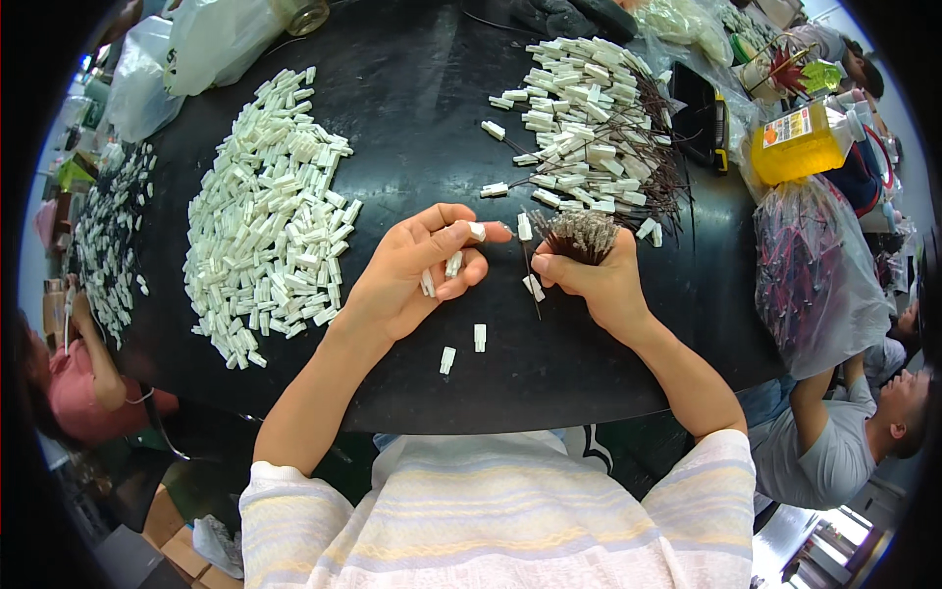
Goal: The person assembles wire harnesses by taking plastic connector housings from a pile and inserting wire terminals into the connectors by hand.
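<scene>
My left hand (407,270) pinches a white plastic connector housing (477,231) between thumb and index finger, with more housings (453,263) tucked in the curled fingers. Close to its right, my right hand (613,290) is closed round a thick bundle of dark wires (581,239) with metal terminals at the ends. A housing (533,287) and a thin wire show beside the right thumb; whether they are joined is unclear. Two loose housings, one a white connector (447,359), lie on the black table (422,137) between my forearms.
A large heap of white housings (275,206) covers the left side. Housings with dark wires attached (589,118) are piled at the far right. Beyond lie a black device with a yellow edge (699,118), a yellow-liquid bottle (797,145) and a wire-filled bag (812,270). People sit at both sides.
</scene>
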Motion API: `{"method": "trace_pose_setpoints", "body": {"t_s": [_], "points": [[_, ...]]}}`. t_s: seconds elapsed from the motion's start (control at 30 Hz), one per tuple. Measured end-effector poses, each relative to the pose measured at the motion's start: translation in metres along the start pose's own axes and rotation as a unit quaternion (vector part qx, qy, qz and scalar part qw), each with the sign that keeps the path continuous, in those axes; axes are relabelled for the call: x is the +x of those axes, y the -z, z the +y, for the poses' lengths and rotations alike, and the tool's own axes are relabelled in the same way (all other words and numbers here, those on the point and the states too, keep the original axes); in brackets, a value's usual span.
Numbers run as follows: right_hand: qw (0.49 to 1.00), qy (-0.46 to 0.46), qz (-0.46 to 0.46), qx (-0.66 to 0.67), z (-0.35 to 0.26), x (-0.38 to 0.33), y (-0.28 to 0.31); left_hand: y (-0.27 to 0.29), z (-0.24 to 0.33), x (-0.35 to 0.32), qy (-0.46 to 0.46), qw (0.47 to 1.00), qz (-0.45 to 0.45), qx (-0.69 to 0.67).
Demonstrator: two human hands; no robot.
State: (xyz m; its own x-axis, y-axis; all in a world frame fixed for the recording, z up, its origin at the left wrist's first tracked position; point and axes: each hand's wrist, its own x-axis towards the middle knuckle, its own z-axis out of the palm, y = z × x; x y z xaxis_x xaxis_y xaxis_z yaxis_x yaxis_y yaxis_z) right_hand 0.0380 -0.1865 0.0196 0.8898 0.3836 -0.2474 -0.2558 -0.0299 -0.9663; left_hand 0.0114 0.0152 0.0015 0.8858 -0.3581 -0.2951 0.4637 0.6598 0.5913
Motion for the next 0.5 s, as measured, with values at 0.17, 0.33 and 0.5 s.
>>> {"method": "trace_pose_setpoints", "body": {"t_s": [0.17, 0.33, 0.5], "points": [[0.999, 0.033, -0.027, -0.026, 0.0084, -0.0007, 0.0015, -0.0015, -0.0028, 0.0006, -0.024, 0.998, -0.004, 0.053], [0.998, 0.025, -0.035, -0.035, 0.0055, -0.0017, 0.0022, -0.0024, -0.0048, 0.0, -0.037, 0.995, 0.015, 0.086], [0.998, 0.026, -0.032, -0.041, 0.0046, -0.0022, 0.0022, -0.0031, -0.0069, -0.0006, -0.054, 0.991, 0.027, 0.116]]}}
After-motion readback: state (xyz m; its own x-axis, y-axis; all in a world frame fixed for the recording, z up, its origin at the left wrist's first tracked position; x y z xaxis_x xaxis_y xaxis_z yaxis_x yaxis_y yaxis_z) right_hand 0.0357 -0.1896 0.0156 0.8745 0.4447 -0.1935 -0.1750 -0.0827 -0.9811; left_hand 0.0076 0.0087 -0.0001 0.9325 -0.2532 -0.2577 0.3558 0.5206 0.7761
